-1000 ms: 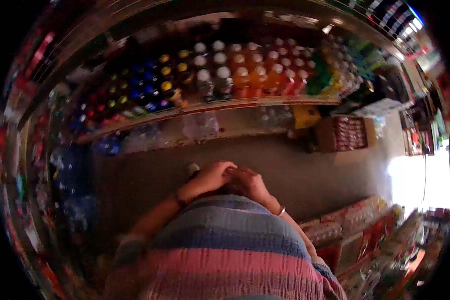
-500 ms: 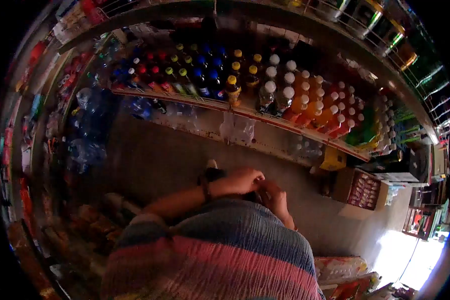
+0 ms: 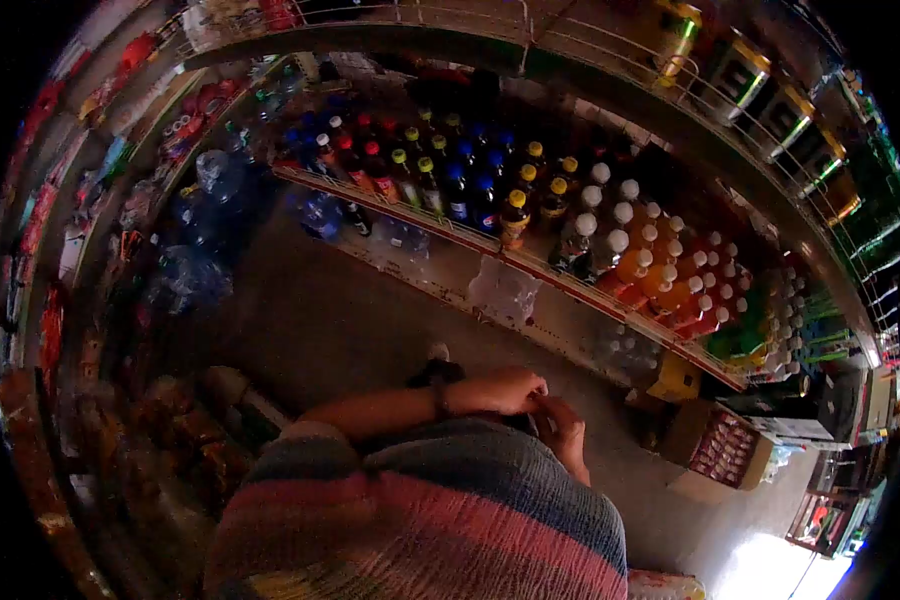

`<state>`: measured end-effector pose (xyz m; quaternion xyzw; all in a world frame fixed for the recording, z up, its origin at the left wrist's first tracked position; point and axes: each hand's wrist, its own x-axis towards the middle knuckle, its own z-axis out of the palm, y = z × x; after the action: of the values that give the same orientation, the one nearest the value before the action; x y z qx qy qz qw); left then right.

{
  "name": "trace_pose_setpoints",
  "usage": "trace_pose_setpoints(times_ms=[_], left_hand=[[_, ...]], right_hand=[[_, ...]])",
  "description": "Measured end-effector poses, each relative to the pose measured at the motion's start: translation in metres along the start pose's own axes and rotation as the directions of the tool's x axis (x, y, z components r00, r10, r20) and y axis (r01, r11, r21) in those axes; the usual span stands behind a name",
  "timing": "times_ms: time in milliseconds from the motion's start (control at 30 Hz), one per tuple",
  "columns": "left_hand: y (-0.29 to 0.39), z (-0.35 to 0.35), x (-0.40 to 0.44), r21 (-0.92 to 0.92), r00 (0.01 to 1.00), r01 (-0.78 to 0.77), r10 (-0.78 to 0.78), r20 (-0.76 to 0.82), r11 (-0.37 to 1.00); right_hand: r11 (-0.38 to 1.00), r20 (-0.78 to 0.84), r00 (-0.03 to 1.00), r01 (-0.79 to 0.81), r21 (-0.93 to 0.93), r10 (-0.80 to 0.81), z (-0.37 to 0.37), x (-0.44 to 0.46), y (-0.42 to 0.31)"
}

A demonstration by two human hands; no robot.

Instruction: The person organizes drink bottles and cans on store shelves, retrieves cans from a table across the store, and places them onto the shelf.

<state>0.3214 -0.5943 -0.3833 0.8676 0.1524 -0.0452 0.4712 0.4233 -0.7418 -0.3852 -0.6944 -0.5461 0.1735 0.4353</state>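
Note:
My left hand (image 3: 510, 389) is in front of my belly, its fingers drawn together at the tips, with a dark band on the wrist. Against its fingertips rests my right hand (image 3: 562, 428), fingers bent and closed. Whether anything small is between them is too dark to make out. Both hands are close to the striped shirt (image 3: 420, 520). Past them, a shelf (image 3: 590, 292) holds rows of bottles with white, yellow, blue, green and red caps, such as a yellow-capped bottle (image 3: 513, 220) at its edge.
An open carton (image 3: 722, 448) of red packs stands on the floor at the right, near a yellow box (image 3: 674, 379). Large clear bottles (image 3: 195, 275) stand at the left beside packed shelves. Big cans (image 3: 738, 80) line the upper rack. Bright light falls at the lower right.
The view has turned, so the bottle shelf now slants down to the right and the carton appears lower. My hands stay together at my belly.

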Motion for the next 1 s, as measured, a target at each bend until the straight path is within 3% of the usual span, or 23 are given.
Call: trace_pose_setpoints(times_ms=[100,200,400,500,600,700,800,1000], left_hand=[[0.000,-0.001,0.001,0.033,1.000,-0.001,0.001,-0.004,0.999],[-0.011,0.008,0.007,-0.091,0.999,-0.043,0.042,-0.020,0.995],[0.007,-0.010,0.000,-0.040,0.998,-0.025,0.027,0.053,0.999],[-0.006,0.001,0.004,-0.064,0.995,-0.086,0.082,-0.055,0.994],[-0.011,0.003,0.005,-0.030,0.994,-0.090,0.088,-0.062,0.995],[-0.013,0.002,0.004,-0.043,0.990,-0.128,0.126,-0.063,0.991],[-0.004,-0.005,0.003,-0.017,0.997,-0.075,0.075,0.035,0.997],[-0.005,-0.002,0.002,-0.050,0.998,-0.048,0.050,0.035,0.998]], right_hand=[[0.994,-0.001,0.997,-0.074,0.078,0.074,0.001,0.000,0.000],[1.000,-0.006,1.000,-0.007,0.027,0.007,-0.004,0.005,-0.007],[1.000,-0.026,1.000,0.018,0.009,-0.018,0.000,0.004,0.002],[0.999,0.004,0.999,-0.051,0.014,0.051,-0.003,0.005,-0.004],[0.997,-0.004,0.997,0.074,-0.033,-0.074,-0.002,0.009,0.000],[1.000,0.002,1.000,0.021,0.019,-0.021,-0.002,0.008,-0.004],[0.996,0.023,0.995,0.092,0.016,-0.093,-0.002,0.007,0.000],[0.996,0.006,0.998,0.063,0.061,-0.064,0.001,0.005,-0.002]])
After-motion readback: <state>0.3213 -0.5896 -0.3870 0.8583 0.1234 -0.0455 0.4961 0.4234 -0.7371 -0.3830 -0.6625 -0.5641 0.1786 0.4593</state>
